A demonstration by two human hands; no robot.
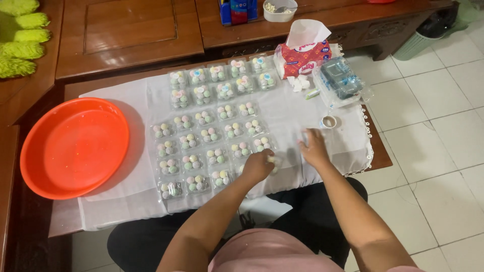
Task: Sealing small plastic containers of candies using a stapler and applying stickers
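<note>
- Your left hand (258, 166) is curled over a clear box of pastel sweets (272, 162), fingers closed on it, at the near right end of the rows of boxes (212, 126).
- Your right hand (313, 148) lies flat, fingers spread, on the white cloth (121, 111) just beside it.
- An orange tray (74, 147) sits far left; a tissue box (301, 54) stands beyond.

**What lies where on my bench**

Rows of small clear boxes (212, 133) fill the middle of the cloth (121, 100) on the bench (380, 156). A round tray (74, 147) sits at nine o'clock. The tissue pack (302, 53) lies at one o'clock, a bag (340, 83) right of it, a tape roll (328, 122) before the bag. My left hand (258, 166) rests on the nearest box, my right hand (315, 148) beside it.
</note>
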